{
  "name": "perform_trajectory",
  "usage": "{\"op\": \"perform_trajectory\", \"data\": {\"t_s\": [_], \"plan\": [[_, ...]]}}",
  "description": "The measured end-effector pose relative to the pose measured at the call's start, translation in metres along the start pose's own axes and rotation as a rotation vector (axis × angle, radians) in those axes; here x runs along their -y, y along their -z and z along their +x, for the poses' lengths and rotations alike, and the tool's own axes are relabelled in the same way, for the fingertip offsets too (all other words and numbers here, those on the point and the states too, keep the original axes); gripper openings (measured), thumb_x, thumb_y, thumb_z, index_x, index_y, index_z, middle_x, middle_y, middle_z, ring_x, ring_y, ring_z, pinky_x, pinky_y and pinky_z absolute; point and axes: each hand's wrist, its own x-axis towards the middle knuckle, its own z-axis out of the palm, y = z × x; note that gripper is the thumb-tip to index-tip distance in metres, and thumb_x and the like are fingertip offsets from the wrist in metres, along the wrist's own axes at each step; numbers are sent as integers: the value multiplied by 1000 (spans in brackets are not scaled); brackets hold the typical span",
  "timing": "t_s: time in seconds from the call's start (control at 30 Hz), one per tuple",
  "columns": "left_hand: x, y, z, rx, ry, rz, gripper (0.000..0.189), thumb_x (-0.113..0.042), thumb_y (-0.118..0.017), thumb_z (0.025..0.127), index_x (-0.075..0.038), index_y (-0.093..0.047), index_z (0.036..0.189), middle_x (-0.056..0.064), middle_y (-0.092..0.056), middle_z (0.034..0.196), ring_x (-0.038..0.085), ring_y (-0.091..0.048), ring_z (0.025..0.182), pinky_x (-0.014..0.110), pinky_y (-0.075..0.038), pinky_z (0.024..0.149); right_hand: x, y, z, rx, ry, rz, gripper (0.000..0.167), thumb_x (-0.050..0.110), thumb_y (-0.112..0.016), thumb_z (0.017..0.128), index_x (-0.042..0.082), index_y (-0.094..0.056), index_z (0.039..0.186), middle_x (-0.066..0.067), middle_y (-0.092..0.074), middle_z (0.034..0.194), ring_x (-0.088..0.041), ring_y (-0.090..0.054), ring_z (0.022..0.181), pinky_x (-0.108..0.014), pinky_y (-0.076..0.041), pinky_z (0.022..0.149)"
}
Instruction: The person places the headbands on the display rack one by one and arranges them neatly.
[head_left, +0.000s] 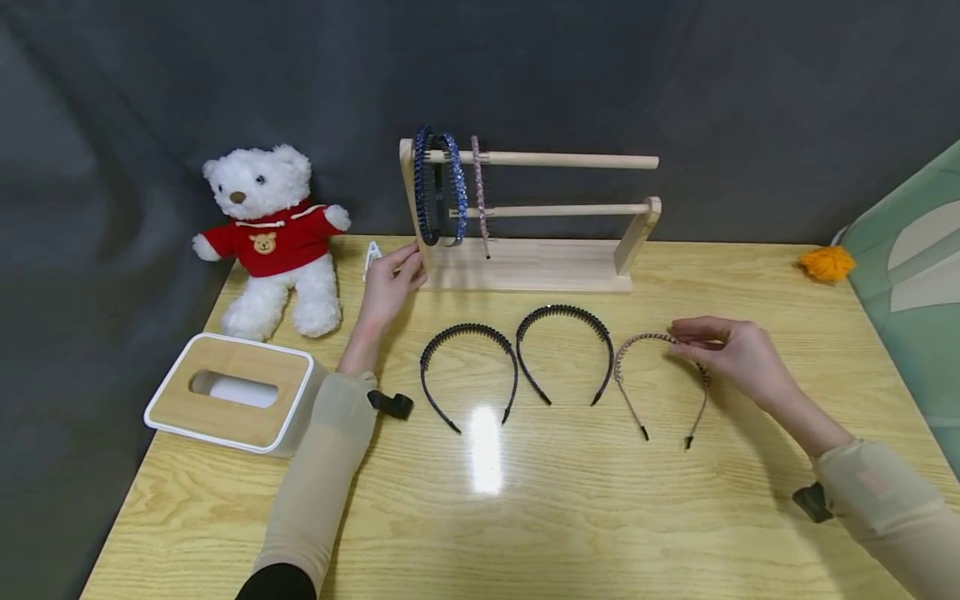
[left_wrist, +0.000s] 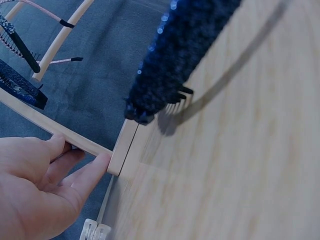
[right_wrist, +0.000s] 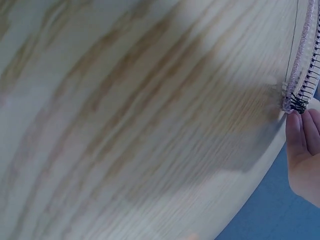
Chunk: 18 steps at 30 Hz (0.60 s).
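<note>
My left hand [head_left: 390, 282] holds the lower left end of a wooden headband rack [head_left: 525, 265]; in the left wrist view, thumb and fingertips meet its upright [left_wrist: 82, 141]. On the rack's left side hang a dark blue headband [head_left: 422, 187], a glittery blue headband [head_left: 458, 192] and a pink headband [head_left: 478, 183]. At the right, my right hand [head_left: 731, 354] pinches the upper right of another pink headband [head_left: 628, 346], whose two ends point toward me. Beside it lie two black headbands, the middle one [head_left: 564, 309] and the left one [head_left: 468, 328].
A white teddy bear [head_left: 258, 179] in a red sweater sits at the left back. In front of it stands a tissue box [head_left: 168, 404] with a wooden lid. A small white object [head_left: 372, 252] lies behind my left hand. An orange bundle [head_left: 827, 264] lies far right.
</note>
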Motion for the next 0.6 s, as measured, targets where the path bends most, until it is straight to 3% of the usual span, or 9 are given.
{"op": "perform_trajectory", "data": {"t_s": [0.37, 0.6], "plan": [[1, 1, 0, 5, -1, 8, 39, -5, -53, 114, 5, -54, 151, 30, -59, 146, 43, -64, 127, 29, -62, 102, -3, -3, 0, -7, 53, -53, 31, 0, -87, 90, -8, -78, 118, -26, -77, 108, 15, -65, 84, -2, -57, 70], [2, 0, 1, 6, 4, 3, 39, -4, -53, 114, 5, -54, 151, 30, -59, 146, 43, -64, 127, 31, -62, 103, -2, -5, 1, -52, 122, -128, 26, -5, -89, 86, -7, -80, 111, -24, -79, 102, 17, -62, 83, 1, -53, 68]]}}
